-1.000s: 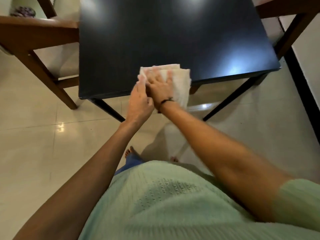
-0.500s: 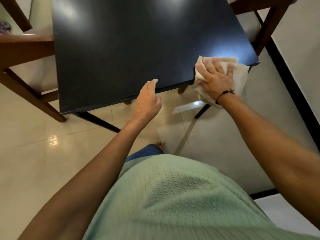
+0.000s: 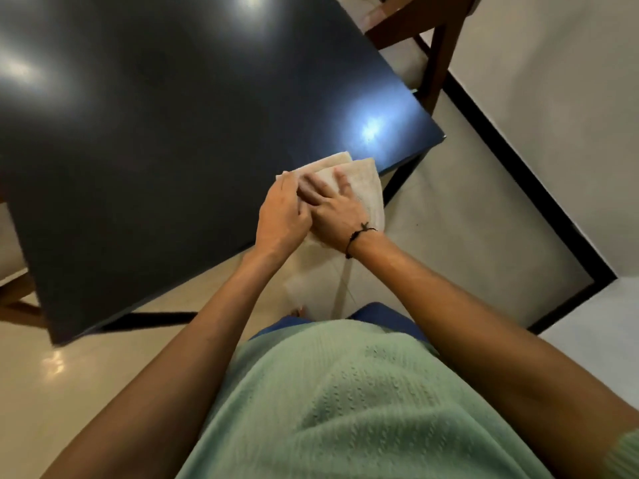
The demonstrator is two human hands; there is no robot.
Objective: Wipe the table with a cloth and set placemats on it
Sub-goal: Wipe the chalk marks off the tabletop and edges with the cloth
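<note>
A glossy black table [image 3: 166, 140] fills the upper left of the head view. A folded cream cloth [image 3: 363, 181] lies over its near edge, partly hanging off toward the floor. My right hand [image 3: 332, 212], with a thin black wrist band, presses flat on the cloth with fingers spread. My left hand [image 3: 281, 216] sits right beside it, its fingertips touching the cloth's left edge at the table rim. No placemats are in view.
A brown wooden chair [image 3: 425, 36] stands at the table's far right corner. Another wooden chair leg [image 3: 17, 299] shows at the left edge. Pale floor tiles [image 3: 466, 216] and a black skirting strip [image 3: 539, 188] along the wall lie to the right.
My right hand slid the cloth back left from the table's right corner along the near edge. My left hand moved up to meet it at the cloth. The view tilted.
</note>
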